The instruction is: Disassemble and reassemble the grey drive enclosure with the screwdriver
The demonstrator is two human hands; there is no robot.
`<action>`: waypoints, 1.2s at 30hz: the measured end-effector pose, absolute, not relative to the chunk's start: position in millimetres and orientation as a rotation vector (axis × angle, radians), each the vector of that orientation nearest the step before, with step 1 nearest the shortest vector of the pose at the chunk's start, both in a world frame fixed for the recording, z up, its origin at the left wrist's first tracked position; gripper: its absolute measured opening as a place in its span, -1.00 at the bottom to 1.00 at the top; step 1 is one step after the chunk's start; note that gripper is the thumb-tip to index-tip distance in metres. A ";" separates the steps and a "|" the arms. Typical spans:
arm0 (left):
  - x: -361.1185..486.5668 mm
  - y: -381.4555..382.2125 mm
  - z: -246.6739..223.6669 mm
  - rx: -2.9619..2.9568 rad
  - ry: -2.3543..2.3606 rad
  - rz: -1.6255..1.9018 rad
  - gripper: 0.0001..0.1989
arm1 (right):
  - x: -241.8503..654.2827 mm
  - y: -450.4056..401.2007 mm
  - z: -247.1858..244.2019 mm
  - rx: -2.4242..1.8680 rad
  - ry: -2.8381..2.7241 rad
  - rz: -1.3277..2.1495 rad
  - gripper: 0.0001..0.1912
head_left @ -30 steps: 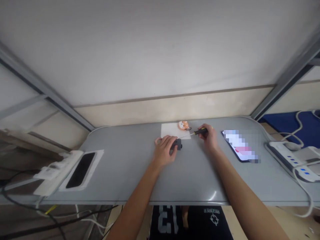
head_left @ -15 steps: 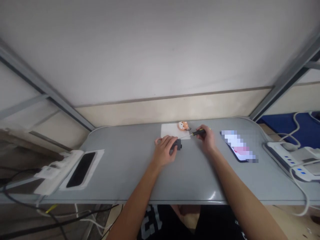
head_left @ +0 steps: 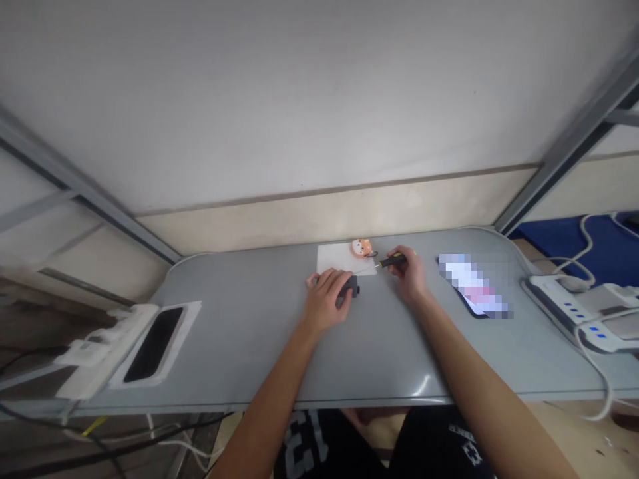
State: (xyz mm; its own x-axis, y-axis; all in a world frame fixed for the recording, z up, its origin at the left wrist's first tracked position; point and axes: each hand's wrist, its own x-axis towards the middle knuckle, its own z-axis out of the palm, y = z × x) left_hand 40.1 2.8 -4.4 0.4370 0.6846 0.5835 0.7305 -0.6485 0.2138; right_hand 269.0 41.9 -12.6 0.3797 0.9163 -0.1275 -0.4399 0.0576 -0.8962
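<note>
The left hand (head_left: 325, 299) is closed over a small black box (head_left: 352, 287) on the desk (head_left: 239, 326), near the middle. The box lies under the fingers and palm, with its right end showing beyond them, between the thumb on the near side and the fingers on the far side. A small knob sticks out from that right end.

The right hand (head_left: 410, 274) grips the black and yellow handle of a screwdriver (head_left: 390, 261), to the right of the box and slightly farther away. The thin shaft points left, towards the far edge of the box; whether its tip touches the box cannot be made out.

Just beyond the box is a sheet of white paper (head_left: 331, 257), with an orange and white animal-faced case (head_left: 359, 248) on its far right part. To the right of the right hand lies a phone (head_left: 466, 283) with a lit, blurred screen.
</note>
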 end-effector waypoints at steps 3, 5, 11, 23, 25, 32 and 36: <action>40.0 2.7 -4.1 -2.599 -1.288 -1.012 -0.66 | 268.8 42.0 -12.2 -1.059 -0.524 1.115 -0.76; 39.8 2.9 -4.9 -2.593 -1.293 -1.025 -0.66 | 268.5 41.6 -12.0 -1.062 -0.527 1.118 -0.75; 39.7 3.5 -6.5 -2.588 -1.308 -1.051 -0.63 | 268.3 40.5 -11.6 -1.078 -0.532 1.114 -0.76; 39.9 3.5 -6.3 -2.597 -1.315 -1.022 -0.68 | 270.3 42.1 -11.9 -1.068 -0.543 1.089 -0.77; 39.7 3.3 -6.0 -2.589 -1.308 -1.027 -0.69 | 270.2 41.9 -12.4 -1.063 -0.536 1.093 -0.77; 40.0 2.6 -2.9 -2.596 -1.288 -0.997 -0.73 | 269.9 40.7 -12.6 -1.048 -0.556 1.091 -0.76; 40.1 2.6 -1.5 -2.596 -1.298 -0.956 -0.73 | 272.3 42.4 -13.0 -1.063 -0.544 1.076 -0.77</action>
